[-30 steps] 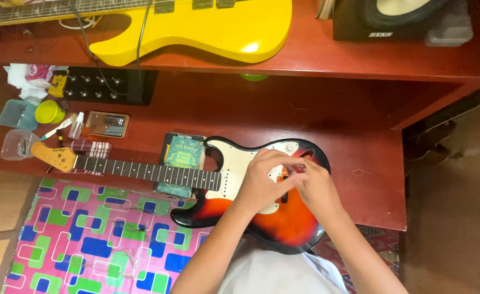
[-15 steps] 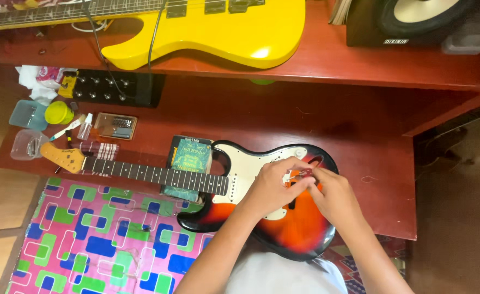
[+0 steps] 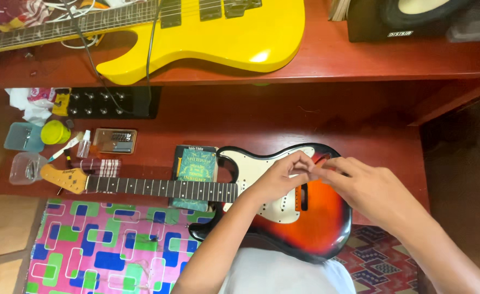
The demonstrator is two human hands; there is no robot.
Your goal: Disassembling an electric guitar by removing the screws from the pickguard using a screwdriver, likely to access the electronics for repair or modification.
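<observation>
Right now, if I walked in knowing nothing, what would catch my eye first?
Probably the bright yellow guitar lying on the upper red shelf. Below it, a sunburst guitar with a white front plate lies across the lower shelf, its neck propped on a green book. The left hand and right hand meet fingertip to fingertip just over its body. At lower left, a pink patterned mat shouts for attention.
</observation>
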